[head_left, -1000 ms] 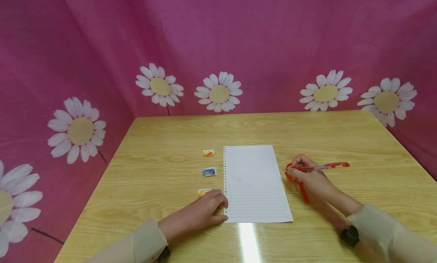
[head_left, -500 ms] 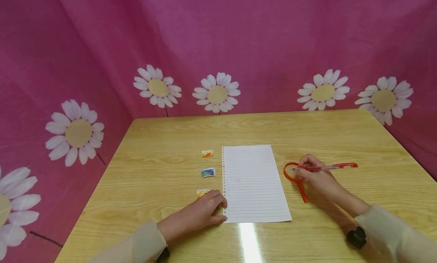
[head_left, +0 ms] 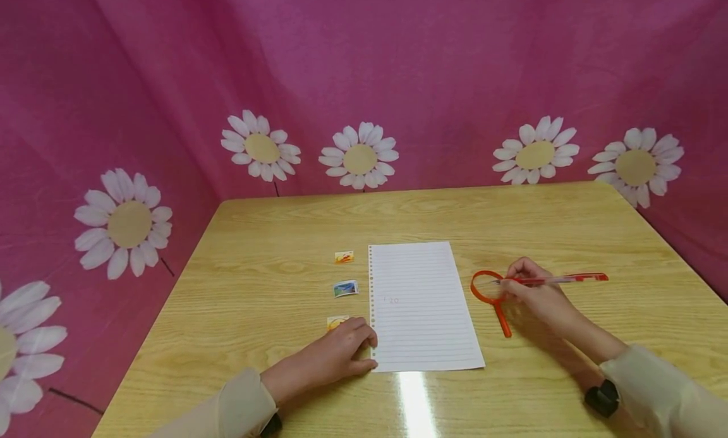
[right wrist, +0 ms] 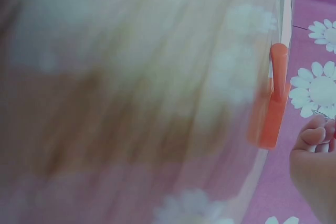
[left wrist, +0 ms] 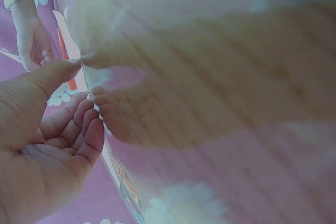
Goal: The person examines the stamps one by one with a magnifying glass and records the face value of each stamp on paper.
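Observation:
In the head view my right hand (head_left: pixel 539 299) pinches a red pen (head_left: pixel 569 278), its tip pointing left over a red magnifying glass (head_left: pixel 503 319). The glass lies on the table to the right of a lined sheet of paper (head_left: pixel 423 324), and its handle (right wrist: pixel 279 72) shows in the right wrist view. Faint reddish marks, looking like a 20, are on the sheet. My left hand (head_left: pixel 341 352) rests with bent fingers at the sheet's lower left edge, fingertips touching it. It partly covers the lowest stamp-like picture (head_left: pixel 337 322).
Two more small picture stamps lie left of the sheet: a blue one (head_left: pixel 345 289) and a yellow-orange one (head_left: pixel 344 257). The wooden table (head_left: pixel 256 267) reflects light near its front. A pink curtain (head_left: pixel 426 78) with daisies surrounds the back and sides.
My right hand has moved right with the pen, away from the sheet, uncovering more of the magnifying glass's ring. The left hand stays at the sheet's edge. The head view has shifted slightly.

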Available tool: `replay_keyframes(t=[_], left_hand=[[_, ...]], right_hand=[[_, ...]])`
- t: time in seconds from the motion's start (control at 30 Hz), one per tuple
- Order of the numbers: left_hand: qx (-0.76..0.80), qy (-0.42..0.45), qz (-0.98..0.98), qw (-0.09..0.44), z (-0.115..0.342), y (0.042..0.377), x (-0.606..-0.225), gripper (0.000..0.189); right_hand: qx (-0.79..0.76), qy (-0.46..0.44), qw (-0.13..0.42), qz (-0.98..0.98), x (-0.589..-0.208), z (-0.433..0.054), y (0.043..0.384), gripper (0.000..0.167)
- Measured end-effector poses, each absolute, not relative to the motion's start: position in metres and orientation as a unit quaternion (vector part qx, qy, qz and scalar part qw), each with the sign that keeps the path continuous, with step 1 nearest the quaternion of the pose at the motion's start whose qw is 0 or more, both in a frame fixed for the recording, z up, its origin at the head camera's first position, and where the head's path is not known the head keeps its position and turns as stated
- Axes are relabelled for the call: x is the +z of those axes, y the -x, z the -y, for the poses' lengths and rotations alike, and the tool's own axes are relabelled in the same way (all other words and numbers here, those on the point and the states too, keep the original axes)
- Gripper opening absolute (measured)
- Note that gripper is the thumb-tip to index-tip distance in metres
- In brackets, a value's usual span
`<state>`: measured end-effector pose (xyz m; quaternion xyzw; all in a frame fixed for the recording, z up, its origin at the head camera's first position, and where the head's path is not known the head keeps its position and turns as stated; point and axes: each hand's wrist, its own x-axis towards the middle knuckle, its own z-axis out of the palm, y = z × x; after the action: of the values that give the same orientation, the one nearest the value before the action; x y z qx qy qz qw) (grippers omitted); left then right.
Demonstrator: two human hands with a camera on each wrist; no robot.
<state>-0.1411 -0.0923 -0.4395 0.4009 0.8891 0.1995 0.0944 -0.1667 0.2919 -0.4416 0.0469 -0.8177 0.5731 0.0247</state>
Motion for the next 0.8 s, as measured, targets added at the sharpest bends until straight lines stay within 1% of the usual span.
replay_keyframes(t=[0.33, 0.57, 0.8], left_hand=[[0.202, -0.401, -0.889, 0.093, 0.092, 0.142, -0.441, 0.023], [0.209, -0.403, -0.888, 0.076, 0.091, 0.140, -0.442, 0.022], [0.209, -0.399, -0.889, 0.087, 0.090, 0.140, -0.441, 0.022]], right_hand=[[0.574, -0.040, 0.035, 0.817, -0.442, -0.299, 0.166, 0.014], [0.560, -0.033, 0.049, 0.826, -0.446, -0.307, 0.167, 0.015], [0.570, -0.031, 0.044, 0.820, -0.447, -0.315, 0.165, 0.016]])
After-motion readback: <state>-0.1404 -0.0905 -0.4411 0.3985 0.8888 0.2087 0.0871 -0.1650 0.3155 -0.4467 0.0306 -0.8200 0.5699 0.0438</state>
